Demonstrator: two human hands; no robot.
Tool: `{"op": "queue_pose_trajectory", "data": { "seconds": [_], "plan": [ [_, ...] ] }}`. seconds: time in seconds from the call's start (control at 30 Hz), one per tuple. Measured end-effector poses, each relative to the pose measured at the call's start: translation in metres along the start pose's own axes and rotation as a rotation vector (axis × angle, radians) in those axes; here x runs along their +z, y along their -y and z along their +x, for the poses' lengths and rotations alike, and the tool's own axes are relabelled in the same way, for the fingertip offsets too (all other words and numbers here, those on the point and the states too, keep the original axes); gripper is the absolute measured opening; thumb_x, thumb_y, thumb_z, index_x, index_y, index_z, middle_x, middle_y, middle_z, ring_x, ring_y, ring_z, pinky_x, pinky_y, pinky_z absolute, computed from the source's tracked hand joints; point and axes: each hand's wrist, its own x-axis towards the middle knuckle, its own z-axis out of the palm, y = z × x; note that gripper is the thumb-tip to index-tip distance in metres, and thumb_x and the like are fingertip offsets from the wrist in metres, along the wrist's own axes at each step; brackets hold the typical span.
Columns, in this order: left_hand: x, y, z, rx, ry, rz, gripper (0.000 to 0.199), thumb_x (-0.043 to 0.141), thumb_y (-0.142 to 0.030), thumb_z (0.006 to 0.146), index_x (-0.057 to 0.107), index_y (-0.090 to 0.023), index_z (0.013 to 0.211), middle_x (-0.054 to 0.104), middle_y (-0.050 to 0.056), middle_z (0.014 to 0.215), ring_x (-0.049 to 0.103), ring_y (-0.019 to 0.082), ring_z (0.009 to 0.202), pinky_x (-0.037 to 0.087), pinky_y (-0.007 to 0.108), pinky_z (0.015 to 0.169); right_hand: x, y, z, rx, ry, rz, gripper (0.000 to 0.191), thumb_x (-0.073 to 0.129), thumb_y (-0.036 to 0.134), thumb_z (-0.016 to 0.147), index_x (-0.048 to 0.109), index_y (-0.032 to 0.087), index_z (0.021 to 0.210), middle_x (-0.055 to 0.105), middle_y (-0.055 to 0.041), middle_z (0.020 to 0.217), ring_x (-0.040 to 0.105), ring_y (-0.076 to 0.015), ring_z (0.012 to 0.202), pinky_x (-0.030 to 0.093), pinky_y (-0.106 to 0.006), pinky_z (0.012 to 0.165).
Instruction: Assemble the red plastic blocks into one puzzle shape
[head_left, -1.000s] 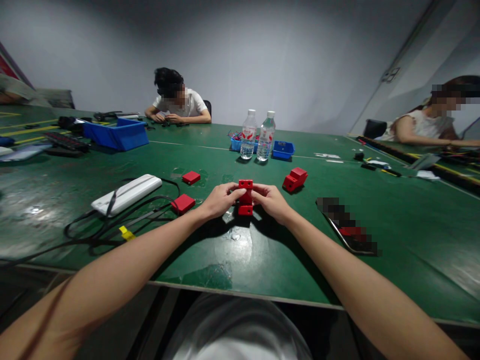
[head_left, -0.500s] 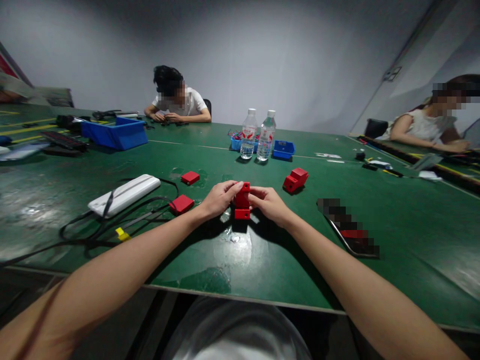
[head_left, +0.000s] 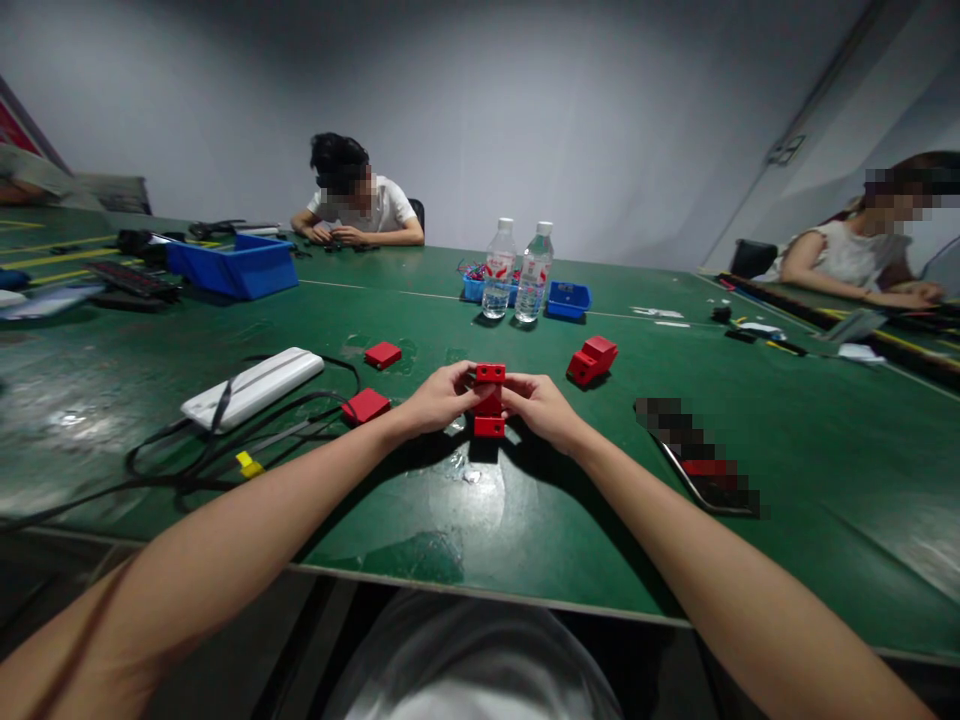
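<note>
One broad green desk [head_left: 525,560] spans the view, and a person [head_left: 386,210] sits at its far side. A blue bin [head_left: 240,275] is at far left; two water bottles [head_left: 499,270] [head_left: 533,275] stand upright near the middle. A white device [head_left: 255,388] lies on the left with a black cable [head_left: 150,481] looping around it.

The left hand [head_left: 439,400] and right hand [head_left: 547,408] meet at an upright red piece [head_left: 490,400], fingers closed on it from either side. It is directly ahead of the person, above the near part of the desk; whether its base touches down, I can't tell. If the two sides press unevenly, it could twist or tip, and any loose joint in it might part.

A stepped red block [head_left: 592,362] sits beyond the right hand. Smaller still, two flat red blocks [head_left: 383,355] [head_left: 366,405] lie on the left. The nearer is beside the cable, so a forearm snagging that loop could drag it out of place.
</note>
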Motion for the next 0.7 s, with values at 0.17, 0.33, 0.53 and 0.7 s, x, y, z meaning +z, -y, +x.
{"op": "queue_pose_trajectory", "data": {
  "seconds": [0.17,0.33,0.53,0.7],
  "plan": [
    [-0.0004,-0.0018,-0.0006,-0.007,0.013,0.006,0.044,0.066,-0.045,0.077,0.059,-0.01,0.103,0.065,0.01,0.101,0.062,0.019,0.089,0.049,0.035,0.083,0.0003,0.0004,-0.0002,0.001,-0.007,0.0,0.041,0.069,0.044,0.075,0.071,0.018,0.107,0.073,-0.0044,0.092,0.066,-0.0156,0.072,0.05,-0.028,0.067],
    [-0.0004,-0.002,-0.0005,-0.01,0.04,0.002,0.044,0.065,-0.045,0.077,0.058,-0.011,0.104,0.065,0.01,0.103,0.062,0.019,0.091,0.05,0.035,0.083,0.0005,0.0004,0.0002,-0.003,-0.01,-0.015,0.041,0.069,0.044,0.075,0.071,0.017,0.106,0.073,-0.0044,0.091,0.065,-0.015,0.071,0.049,-0.027,0.065],
    [-0.0012,-0.0012,-0.0004,0.007,0.052,0.029,0.044,0.064,-0.044,0.078,0.057,-0.011,0.106,0.064,0.011,0.106,0.062,0.02,0.093,0.049,0.034,0.084,-0.0003,-0.0001,0.0004,-0.003,-0.014,-0.049,0.04,0.067,0.044,0.077,0.071,0.017,0.107,0.073,-0.0043,0.089,0.064,-0.0152,0.069,0.05,-0.028,0.065],
    [-0.0009,-0.0013,-0.0003,-0.002,0.05,0.034,0.043,0.061,-0.043,0.08,0.056,-0.01,0.107,0.063,0.011,0.106,0.062,0.019,0.091,0.05,0.033,0.082,-0.0023,-0.0024,0.0004,-0.038,0.001,-0.117,0.037,0.064,0.042,0.08,0.07,0.018,0.108,0.073,-0.0044,0.093,0.066,-0.0182,0.076,0.052,-0.032,0.07]
  ]
}}
